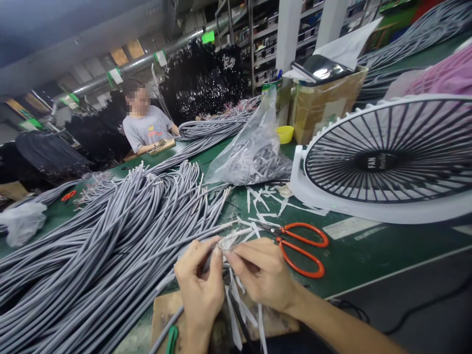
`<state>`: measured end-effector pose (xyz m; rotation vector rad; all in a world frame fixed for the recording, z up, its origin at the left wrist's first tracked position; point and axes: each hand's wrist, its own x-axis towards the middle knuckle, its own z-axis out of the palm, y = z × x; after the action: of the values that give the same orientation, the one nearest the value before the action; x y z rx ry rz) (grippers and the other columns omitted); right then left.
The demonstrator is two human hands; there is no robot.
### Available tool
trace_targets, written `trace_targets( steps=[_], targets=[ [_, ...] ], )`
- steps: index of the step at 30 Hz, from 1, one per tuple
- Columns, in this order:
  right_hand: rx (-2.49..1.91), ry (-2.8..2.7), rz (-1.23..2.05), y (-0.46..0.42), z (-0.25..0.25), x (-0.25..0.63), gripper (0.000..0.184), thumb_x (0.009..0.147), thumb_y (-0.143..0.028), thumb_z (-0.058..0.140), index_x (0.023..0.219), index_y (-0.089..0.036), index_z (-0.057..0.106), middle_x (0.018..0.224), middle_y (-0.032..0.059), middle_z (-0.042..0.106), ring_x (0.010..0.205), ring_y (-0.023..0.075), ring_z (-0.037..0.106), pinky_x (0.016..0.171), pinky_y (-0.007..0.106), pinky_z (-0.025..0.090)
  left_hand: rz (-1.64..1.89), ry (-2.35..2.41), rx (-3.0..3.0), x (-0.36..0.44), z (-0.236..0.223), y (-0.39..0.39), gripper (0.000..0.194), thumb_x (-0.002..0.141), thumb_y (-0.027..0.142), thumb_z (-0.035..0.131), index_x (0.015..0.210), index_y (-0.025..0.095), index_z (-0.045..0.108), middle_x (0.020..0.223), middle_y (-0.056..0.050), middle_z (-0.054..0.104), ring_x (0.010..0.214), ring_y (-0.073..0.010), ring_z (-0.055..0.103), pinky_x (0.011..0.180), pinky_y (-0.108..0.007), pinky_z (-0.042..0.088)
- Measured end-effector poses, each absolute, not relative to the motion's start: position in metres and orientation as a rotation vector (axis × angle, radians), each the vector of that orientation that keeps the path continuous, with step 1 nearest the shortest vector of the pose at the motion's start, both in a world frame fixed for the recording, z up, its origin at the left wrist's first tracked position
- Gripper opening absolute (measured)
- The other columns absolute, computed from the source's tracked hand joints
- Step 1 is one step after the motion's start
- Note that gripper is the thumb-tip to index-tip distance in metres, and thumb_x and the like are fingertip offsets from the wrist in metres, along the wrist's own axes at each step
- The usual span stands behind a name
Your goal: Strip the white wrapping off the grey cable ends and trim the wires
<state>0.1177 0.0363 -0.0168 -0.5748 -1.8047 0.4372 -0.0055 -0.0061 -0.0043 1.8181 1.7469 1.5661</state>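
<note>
- L hand (202, 282): fingers curled, thumb + index pinched at whitish frayed cable end (229, 240).
- R hand (264, 273): fingers bent, thumb + index closed at same spot, tips nearly touching L's; exact grip btwn tips too small to tell.
- White strips (233, 322) hang below hands, over worn board (161, 307); green tool (171, 339) L of L wrist.
- Orange-handled scissors (302, 235) on green desk (350, 265), just beyond + R of R hand.
- Big grey cable pile (110, 241) L of hands.
- Clear bag w/ strips (254, 157) ahead; fan (379, 162) ahead-R.
- Person (149, 129) far ahead-L.
</note>
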Motion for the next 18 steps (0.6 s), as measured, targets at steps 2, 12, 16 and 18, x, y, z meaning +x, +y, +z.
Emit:
trace_targets(
  steps=[2,12,16,18],
  targets=[
    [-0.605,-1.786,0.534,0.037,-0.016,0.117,0.036,0.088,-0.016,0.043,0.052,-0.019,0.039,0.043,-0.0059,0.035,0.039,0.0074,0.034,0.043,0.022,0.028,1.632,1.799,1.886,-0.004,-0.004,-0.006,0.017,0.082,0.021,0.057,0.086,0.016,0.073,0.061,0.000,0.058,0.051,-0.0111,0.052,0.047,-0.020,0.041],
    [-0.610,-1.779,0.287,0.032,-0.025,0.108,0.033,0.089,-0.013,0.043,0.057,-0.017,0.050,0.046,-0.0023,0.048,0.041,0.0091,0.045,0.048,0.023,0.033,1.548,1.986,2.309,-0.005,-0.006,-0.007,0.022,0.083,0.013,0.052,0.093,0.012,0.071,0.058,0.001,0.053,0.043,-0.0081,0.050,0.042,-0.019,0.040],
    [-0.619,-1.811,0.395,0.034,-0.025,0.107,0.035,0.091,-0.015,0.041,0.056,-0.019,0.043,0.045,-0.0043,0.044,0.039,0.0081,0.040,0.045,0.022,0.030,1.572,1.961,2.239,-0.008,-0.009,-0.005,0.021,0.083,0.016,0.053,0.094,0.015,0.071,0.059,0.002,0.053,0.041,-0.0070,0.046,0.040,-0.018,0.038],
    [-0.701,-1.819,0.498,0.037,-0.024,0.109,0.035,0.091,-0.018,0.042,0.056,-0.019,0.041,0.044,-0.0057,0.039,0.037,0.0072,0.035,0.043,0.022,0.027,1.637,1.979,2.188,-0.010,-0.009,-0.003,0.018,0.083,0.018,0.056,0.093,0.015,0.071,0.058,0.003,0.053,0.040,-0.0064,0.045,0.039,-0.018,0.038]
  ],
)
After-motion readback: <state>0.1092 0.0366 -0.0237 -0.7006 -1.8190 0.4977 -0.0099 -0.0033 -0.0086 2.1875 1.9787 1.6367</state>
